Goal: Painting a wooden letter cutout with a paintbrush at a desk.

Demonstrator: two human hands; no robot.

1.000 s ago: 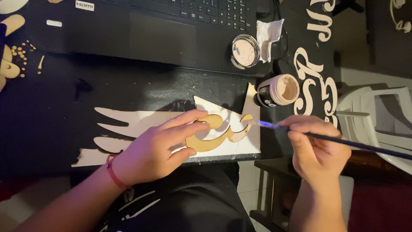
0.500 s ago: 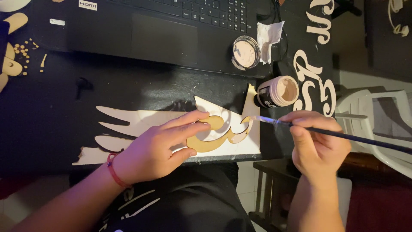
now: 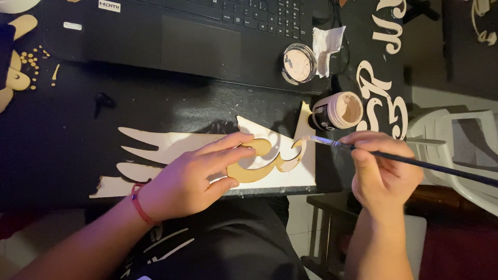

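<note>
My left hand (image 3: 199,173) presses flat on a curly wooden cutout (image 3: 270,163), tan in colour, that lies on a pale wing-shaped sheet (image 3: 171,148) on the black desk. My right hand (image 3: 381,168) grips a long dark paintbrush (image 3: 430,165), whose pale bristle tip touches the cutout's right end near the sheet's edge. An open jar of beige paint (image 3: 340,110) lies tilted just above the brush tip. Its lid (image 3: 299,63), smeared with paint, rests on the laptop beside a crumpled white tissue (image 3: 328,46).
A black laptop (image 3: 197,36) fills the desk's back. Small wooden pieces (image 3: 21,72) lie at the far left. A black board with cream scroll letters (image 3: 384,93) stands to the right, and a white plastic chair (image 3: 456,150) beyond it. My dark-clothed lap is below the desk edge.
The brush tip has shifted slightly left along the cutout's right end. My left hand has stayed in place on the cutout.
</note>
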